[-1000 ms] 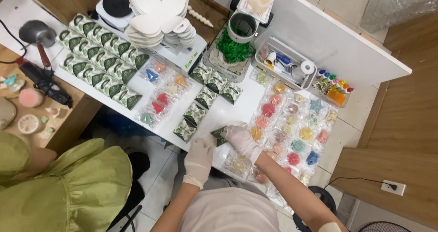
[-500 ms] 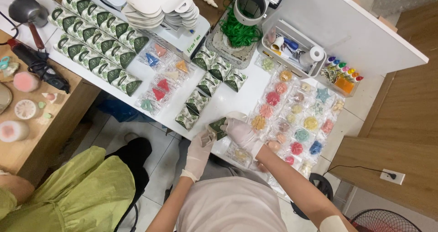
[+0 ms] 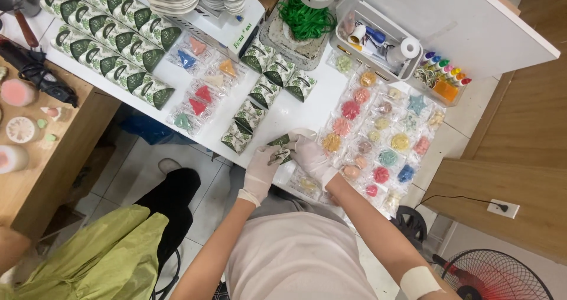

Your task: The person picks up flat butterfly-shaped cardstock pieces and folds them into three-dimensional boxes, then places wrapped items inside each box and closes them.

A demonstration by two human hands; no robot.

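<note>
While both gloved hands meet at the near edge of the white table (image 3: pixel 307 108), they share one small green-and-white box (image 3: pixel 282 142). The left hand (image 3: pixel 261 171) is curled around the box's near end, fingers closed on it. The right hand (image 3: pixel 312 157) grips the far end from the other side, fingers bent over the top; how tightly it pinches cannot be told. The box sits between the two palms, just above the table edge.

Just beyond the left hand lie more boxes (image 3: pixel 245 126) of the same kind, in a loose line running away from it. Farther left of that hand, bagged coloured shapes (image 3: pixel 198 93) lie flat, and beyond them two long rows of boxes (image 3: pixel 112 43). Right of the right hand spreads a field of bagged soaps (image 3: pixel 378 134) in pink, yellow and blue. Beyond those stands a tray (image 3: pixel 378 37) of small tools, with little paint bottles (image 3: pixel 443 72) beside it. Near the left elbow a person in green (image 3: pixel 100 258) sits.
</note>
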